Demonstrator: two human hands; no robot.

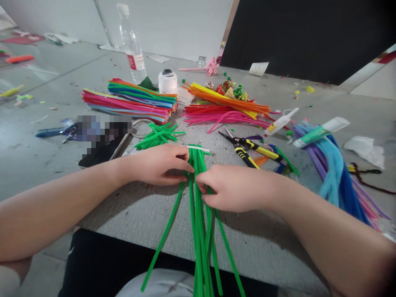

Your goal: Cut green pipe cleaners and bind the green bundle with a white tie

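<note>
A row of long green pipe cleaners [199, 235] hangs down towards my lap, with a few strands splayed out to each side. Across their upper ends lies a thin white strip [198, 148]. My left hand [163, 165] has its fingers curled against the left edge of the row near the top. From the right, my right hand [230, 187] pinches strands a little lower down, and its fingertips are partly hidden. Beyond my left hand is a loose pile of short green pipe cleaner pieces [161, 135].
Behind are multicoloured pipe cleaner bundles [130, 101], red and orange ones [225, 109], a water bottle [133, 53] and a white spool [168, 83]. To the right lie yellow-black pliers [247, 154], a glue bottle [281, 121], a tube [321, 132] and blue pipe cleaners [335, 173]. A phone [105, 146] lies left.
</note>
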